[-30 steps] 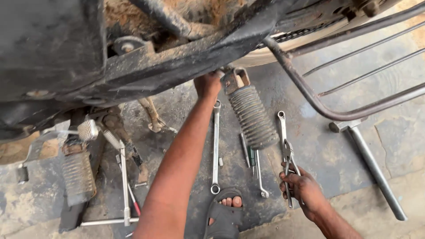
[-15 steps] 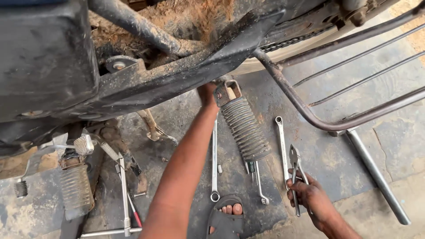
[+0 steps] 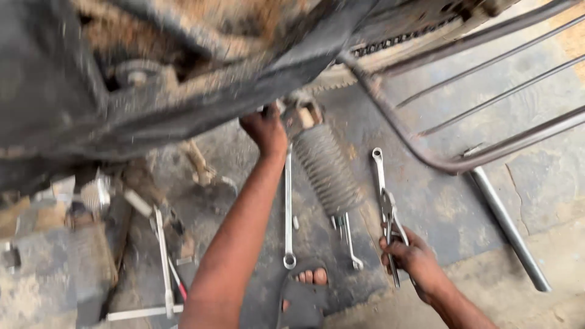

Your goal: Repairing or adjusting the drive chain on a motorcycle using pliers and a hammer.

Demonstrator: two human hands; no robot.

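Note:
My left hand (image 3: 265, 129) reaches up and grips the lower edge of a dirty black vehicle body panel (image 3: 201, 100), right beside the top mount of a grey coil shock absorber (image 3: 326, 167) that lies on the ground. My right hand (image 3: 409, 259) rests low on the concrete floor, closed around the handles of a pair of pliers (image 3: 389, 216). A long ring spanner (image 3: 288, 207) lies between my arm and the shock absorber. Another spanner (image 3: 379, 167) lies just above the pliers.
A bent metal carrier rack (image 3: 475, 97) hangs at the upper right, with a steel pipe (image 3: 509, 228) on the ground under it. A second shock absorber (image 3: 91, 195) and loose tools (image 3: 161, 256) lie at left. My sandalled foot (image 3: 304, 289) is at the bottom centre.
The view has shifted closer and blurred. My left hand stays at the panel edge. My right hand has slid slightly down and right on the floor, still holding the pliers.

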